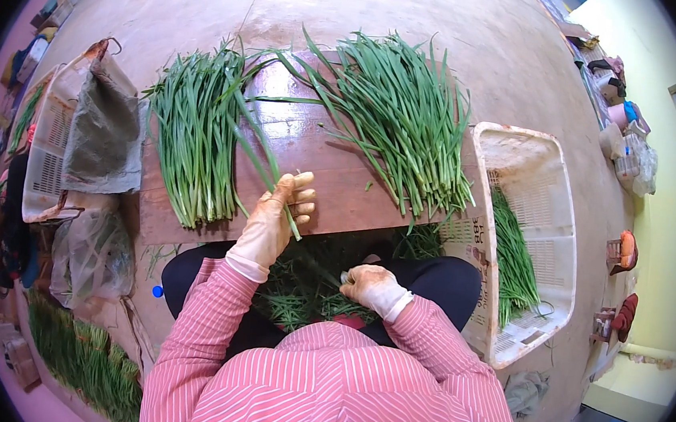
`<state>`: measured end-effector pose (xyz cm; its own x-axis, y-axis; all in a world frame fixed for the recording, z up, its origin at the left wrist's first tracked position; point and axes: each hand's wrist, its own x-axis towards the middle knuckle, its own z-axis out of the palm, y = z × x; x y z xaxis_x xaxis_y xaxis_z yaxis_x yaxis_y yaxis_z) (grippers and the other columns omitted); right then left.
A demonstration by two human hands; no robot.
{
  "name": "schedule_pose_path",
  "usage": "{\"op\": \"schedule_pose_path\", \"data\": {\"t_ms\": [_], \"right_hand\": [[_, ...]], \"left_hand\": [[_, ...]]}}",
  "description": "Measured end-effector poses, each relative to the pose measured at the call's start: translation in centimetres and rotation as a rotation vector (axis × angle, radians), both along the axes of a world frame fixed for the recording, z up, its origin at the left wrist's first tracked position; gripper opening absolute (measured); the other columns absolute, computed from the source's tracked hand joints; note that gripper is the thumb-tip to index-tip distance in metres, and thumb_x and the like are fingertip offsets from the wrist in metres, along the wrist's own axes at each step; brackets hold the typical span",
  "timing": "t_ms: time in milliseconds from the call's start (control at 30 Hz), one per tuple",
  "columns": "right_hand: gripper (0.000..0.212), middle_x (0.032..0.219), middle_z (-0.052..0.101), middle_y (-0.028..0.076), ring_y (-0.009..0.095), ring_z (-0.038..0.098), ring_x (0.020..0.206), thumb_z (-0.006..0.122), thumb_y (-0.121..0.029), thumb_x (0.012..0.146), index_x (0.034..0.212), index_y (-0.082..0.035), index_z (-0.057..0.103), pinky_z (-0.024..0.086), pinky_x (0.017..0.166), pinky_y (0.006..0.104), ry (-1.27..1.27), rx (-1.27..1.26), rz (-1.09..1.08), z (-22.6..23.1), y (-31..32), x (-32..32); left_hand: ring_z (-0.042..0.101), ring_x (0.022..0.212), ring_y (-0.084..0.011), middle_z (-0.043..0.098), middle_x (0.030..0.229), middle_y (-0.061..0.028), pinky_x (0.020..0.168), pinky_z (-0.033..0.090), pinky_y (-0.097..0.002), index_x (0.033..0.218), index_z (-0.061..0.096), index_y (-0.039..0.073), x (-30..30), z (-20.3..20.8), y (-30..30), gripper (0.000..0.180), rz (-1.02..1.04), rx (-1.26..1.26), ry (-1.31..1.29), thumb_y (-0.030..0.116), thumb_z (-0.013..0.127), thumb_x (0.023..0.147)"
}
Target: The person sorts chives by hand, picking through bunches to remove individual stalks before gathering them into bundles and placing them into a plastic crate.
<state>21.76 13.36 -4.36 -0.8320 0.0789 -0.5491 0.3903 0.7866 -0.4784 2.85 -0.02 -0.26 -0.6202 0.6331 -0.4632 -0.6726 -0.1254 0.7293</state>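
Observation:
Two piles of garlic chives lie on a low brown wooden board: the left pile [192,134] has its cut ends toward me, and the right pile [403,112] slants with its ends to the near right. My left hand [268,225], in a stained pale glove, is closed on a few chive stalks [258,156] over the board's near edge. Their leaves trail back toward the left pile. Above my lap, my right hand [375,288], gloved too, is closed; a small pale bit shows at its fingertips, too small to name.
At the right stands a white plastic crate [565,231] with chives [511,250] inside. Another crate [45,161] at the left has a grey cloth [105,138] over its side. More chives [84,358] lie on the floor at lower left. Loose green trimmings [290,299] lie below the board.

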Motion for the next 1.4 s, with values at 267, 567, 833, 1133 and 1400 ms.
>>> {"op": "schedule_pose_path", "data": {"t_ms": [267, 567, 833, 1133, 1400], "right_hand": [[0.027, 0.078, 0.059, 0.011, 0.027, 0.061, 0.075, 0.066, -0.023, 0.078, 0.099, -0.008, 0.059, 0.049, 0.066, 0.0384, 0.685, 0.683, -0.310, 2.8, 6.8, -6.8], [0.015, 0.076, 0.062, 0.011, 0.028, 0.063, 0.073, 0.067, -0.023, 0.078, 0.083, -0.009, 0.063, 0.051, 0.066, 0.0377, 0.940, 0.285, -0.282, 2.5, 0.8, -5.9], [0.018, 0.085, 0.068, 0.011, 0.028, 0.066, 0.076, 0.069, -0.022, 0.082, 0.095, -0.009, 0.067, 0.053, 0.068, 0.0343, 0.715, 0.085, -0.317, 2.9, 1.6, -1.7], [0.027, 0.084, 0.065, 0.014, 0.033, 0.063, 0.078, 0.072, -0.031, 0.077, 0.085, -0.007, 0.062, 0.049, 0.069, 0.0404, 0.536, 0.528, -0.589, 0.8, 8.6, -6.0], [0.028, 0.068, 0.064, 0.013, 0.023, 0.062, 0.061, 0.072, -0.028, 0.081, 0.081, -0.002, 0.065, 0.049, 0.059, 0.0329, 0.500, -0.320, -0.721, 4.8, 0.3, -4.2]], "left_hand": [[0.028, 0.047, -0.0040, 0.029, 0.054, 0.0086, 0.044, 0.026, -0.0200, 0.121, 0.057, 0.003, 1.0, 0.3, 0.6, 0.043, -0.090, 0.044, -0.305, 0.038, 0.053, 0.096], [0.038, 0.050, -0.0045, 0.039, 0.057, 0.0081, 0.047, 0.033, -0.0199, 0.115, 0.061, 0.005, 2.0, -0.4, 1.8, 0.041, -0.224, -0.084, -0.200, 0.038, 0.061, 0.091], [0.056, 0.066, -0.0155, 0.061, 0.084, -0.0045, 0.068, 0.053, -0.0329, 0.100, 0.056, 0.003, 1.3, -0.4, 1.2, 0.030, 0.008, -0.011, -0.137, 0.032, 0.058, 0.093], [0.039, 0.052, -0.0057, 0.038, 0.059, 0.0077, 0.051, 0.039, -0.0227, 0.105, 0.063, 0.007, 1.8, 0.0, 2.3, 0.031, -0.070, -0.057, -0.273, 0.033, 0.064, 0.090], [0.035, 0.050, -0.0053, 0.038, 0.059, 0.0089, 0.049, 0.032, -0.0206, 0.117, 0.058, 0.003, 2.1, 0.7, 2.1, 0.038, -0.390, 0.021, -0.304, 0.033, 0.056, 0.094]]}}
